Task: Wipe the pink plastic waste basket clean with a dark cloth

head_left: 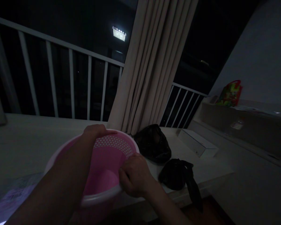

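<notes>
A pink plastic basket [103, 168] with a band of small holes below its pale rim stands tilted at the lower centre. Nothing shows inside it. My left hand [97, 131] grips the far rim, its forearm crossing over the basket's opening. On the right side of the rim, my right hand [133, 173] is closed around the edge. Just right of the basket lies a black plastic bag [153, 143], crumpled and partly open. A second black bag [175, 175], with its top twisted, sits nearer, its loose end hanging over the ledge's edge.
The bags rest on a pale ledge [210, 170] below a beige curtain [152, 62] and white railings [71, 81]. A white box [198, 142] lies farther right. On a shelf stands a red and green bag [230, 93]. Purple patterned material [16, 197] is at lower left.
</notes>
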`<control>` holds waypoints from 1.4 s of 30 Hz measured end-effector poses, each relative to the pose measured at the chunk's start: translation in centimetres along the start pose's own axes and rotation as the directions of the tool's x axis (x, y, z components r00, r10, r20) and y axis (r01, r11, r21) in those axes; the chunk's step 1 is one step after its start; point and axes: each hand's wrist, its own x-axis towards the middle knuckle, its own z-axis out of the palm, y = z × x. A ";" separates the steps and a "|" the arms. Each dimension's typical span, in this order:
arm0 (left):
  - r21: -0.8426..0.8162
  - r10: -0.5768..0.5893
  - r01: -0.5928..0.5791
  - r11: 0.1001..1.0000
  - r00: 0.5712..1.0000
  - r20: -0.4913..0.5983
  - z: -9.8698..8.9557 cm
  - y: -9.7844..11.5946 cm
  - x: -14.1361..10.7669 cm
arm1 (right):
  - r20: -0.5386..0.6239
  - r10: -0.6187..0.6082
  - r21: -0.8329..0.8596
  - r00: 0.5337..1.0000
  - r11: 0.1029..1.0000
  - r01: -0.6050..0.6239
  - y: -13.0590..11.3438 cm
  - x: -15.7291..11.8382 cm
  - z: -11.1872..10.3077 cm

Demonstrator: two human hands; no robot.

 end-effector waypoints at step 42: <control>0.011 -0.029 0.029 1.000 1.000 -0.001 -0.6 0.2 -1.0 | -0.066 0.077 0.036 0.995 0.997 -0.075 -4.3 0.5 0.9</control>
